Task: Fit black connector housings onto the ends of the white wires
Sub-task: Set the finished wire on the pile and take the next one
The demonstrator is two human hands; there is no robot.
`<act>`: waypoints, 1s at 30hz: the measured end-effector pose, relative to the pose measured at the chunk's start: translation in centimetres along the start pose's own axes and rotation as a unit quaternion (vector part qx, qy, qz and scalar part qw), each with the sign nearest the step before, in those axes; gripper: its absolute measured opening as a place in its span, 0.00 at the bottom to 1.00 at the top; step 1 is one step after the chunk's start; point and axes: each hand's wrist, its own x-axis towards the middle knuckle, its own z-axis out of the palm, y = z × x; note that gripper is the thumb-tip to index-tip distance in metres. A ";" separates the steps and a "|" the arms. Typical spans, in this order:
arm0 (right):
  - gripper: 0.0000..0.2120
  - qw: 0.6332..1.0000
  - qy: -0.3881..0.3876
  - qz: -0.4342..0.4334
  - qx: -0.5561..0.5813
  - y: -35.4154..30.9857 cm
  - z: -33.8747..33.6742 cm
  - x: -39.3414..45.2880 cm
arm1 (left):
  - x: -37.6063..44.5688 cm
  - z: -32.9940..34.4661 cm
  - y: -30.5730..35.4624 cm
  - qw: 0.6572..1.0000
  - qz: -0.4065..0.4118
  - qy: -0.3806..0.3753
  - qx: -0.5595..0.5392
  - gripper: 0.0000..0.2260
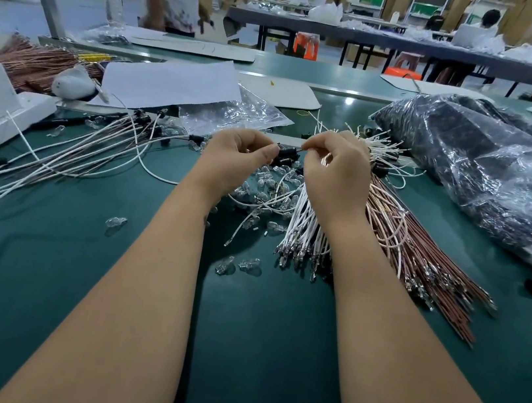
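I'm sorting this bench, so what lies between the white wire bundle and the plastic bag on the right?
In the head view, a fanned bundle of brown wires lies between the white wire bundle and the plastic bag.

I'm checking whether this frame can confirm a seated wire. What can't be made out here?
Head view only:
- Wire tip entering the black connector housing: covered by the left hand and right hand grip.
- Terminals on the white wire bundle: too small.
- Plastic bag contents: glare, dark.

Green bench [74,276], white wires [302,227], brown wires [422,255], seemingly small clear bulbs [225,266]
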 end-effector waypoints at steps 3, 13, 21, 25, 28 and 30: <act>0.08 0.999 -0.032 -0.035 -0.013 -0.1 0.2 -0.1 | 0.0 0.1 0.1 1.000 -0.001 0.012 0.020 0.05; 0.08 0.993 -0.104 -0.053 -0.003 -0.5 0.9 -0.4 | 0.0 0.5 0.5 0.999 0.001 0.000 0.044 0.02; 0.06 0.990 -0.081 -0.075 -0.087 -0.3 0.7 -0.2 | 0.3 0.4 0.1 0.977 0.052 0.071 0.196 0.03; 0.05 0.988 -0.039 -0.003 -0.148 0.7 0.3 0.0 | 0.7 -0.6 -0.8 0.911 -0.031 0.224 0.346 0.08; 0.04 0.990 -0.051 0.033 -0.124 0.9 0.3 0.2 | 0.5 -0.9 -1.1 0.888 -0.061 0.256 0.377 0.10; 0.04 0.994 -0.071 0.031 -0.071 0.6 0.5 0.1 | 0.3 -0.2 -0.8 0.895 -0.016 0.236 0.379 0.13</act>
